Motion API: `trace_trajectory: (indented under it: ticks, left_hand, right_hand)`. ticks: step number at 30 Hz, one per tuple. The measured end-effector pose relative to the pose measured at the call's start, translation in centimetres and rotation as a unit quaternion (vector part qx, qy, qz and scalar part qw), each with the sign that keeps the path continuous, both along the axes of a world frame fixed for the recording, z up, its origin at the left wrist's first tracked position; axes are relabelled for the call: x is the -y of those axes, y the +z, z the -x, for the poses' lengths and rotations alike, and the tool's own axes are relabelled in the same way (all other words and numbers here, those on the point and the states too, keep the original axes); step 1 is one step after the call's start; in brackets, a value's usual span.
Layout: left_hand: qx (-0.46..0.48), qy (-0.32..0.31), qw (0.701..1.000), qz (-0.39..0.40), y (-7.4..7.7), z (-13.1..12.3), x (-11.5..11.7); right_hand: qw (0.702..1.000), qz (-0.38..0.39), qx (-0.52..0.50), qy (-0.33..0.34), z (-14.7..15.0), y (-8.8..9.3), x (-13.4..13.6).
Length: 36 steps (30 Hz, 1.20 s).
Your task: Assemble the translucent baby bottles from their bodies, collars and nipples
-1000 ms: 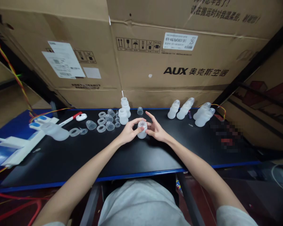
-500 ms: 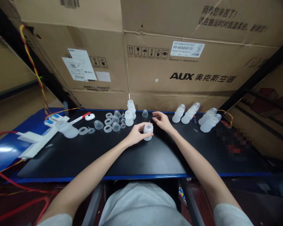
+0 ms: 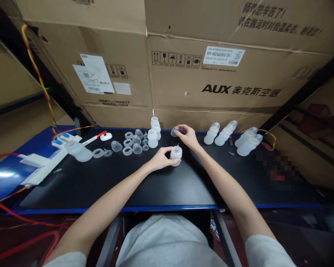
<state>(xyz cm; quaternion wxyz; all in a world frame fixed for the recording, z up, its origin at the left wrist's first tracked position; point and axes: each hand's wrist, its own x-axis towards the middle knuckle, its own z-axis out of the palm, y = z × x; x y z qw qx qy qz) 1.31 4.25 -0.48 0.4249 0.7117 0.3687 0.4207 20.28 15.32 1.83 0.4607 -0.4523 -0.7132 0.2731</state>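
My left hand [image 3: 161, 158] is wrapped around a small translucent bottle with a nipple top [image 3: 176, 154], standing on the black table [image 3: 144, 181]. My right hand [image 3: 187, 137] reaches to the back of the table and pinches a clear dome cap [image 3: 174, 131]. Two stacked translucent bottles [image 3: 153, 132] stand just left of that cap. Loose rings, caps and nipples [image 3: 129, 142] lie scattered further left.
Several capped bottles [image 3: 231, 135] lie on their sides at the back right. A white fixture with blue pads [image 3: 46, 159], a red-and-white pen [image 3: 93, 139] and a white oval device [image 3: 106, 136] sit at the left. Large cardboard boxes [image 3: 200, 78] stand behind the table.
My right hand left the bottle, reached back and closed on the clear cap. My left hand stayed on the bottle, which now stands on the table.
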Motion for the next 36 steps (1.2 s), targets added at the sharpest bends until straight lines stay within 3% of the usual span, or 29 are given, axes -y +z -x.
trace_trajectory:
  ticks: [4,8,17,24,36]
  left_hand:
    - [-0.021,0.046,0.999,-0.004,0.2,0.1,-0.2]
    - [-0.046,0.060,0.997,-0.016,-0.4,0.3,-0.5]
    - [-0.087,0.048,0.995,-0.014,-0.8,0.6,-0.7]
    - [-0.083,0.032,0.996,-0.015,-0.4,0.6,-0.6]
    - [-0.071,0.009,0.997,0.012,-0.1,0.7,-0.7]
  right_hand:
    - [0.995,-0.039,-0.077,0.051,-1.8,4.0,4.7]
    - [0.991,-0.071,-0.083,0.083,-2.1,5.7,8.4]
    - [0.988,-0.089,-0.019,0.124,-2.3,4.2,9.9]
    - [0.982,-0.103,0.002,0.158,-3.2,4.4,10.6]
    - [0.978,-0.110,0.046,0.172,-3.3,3.2,9.6]
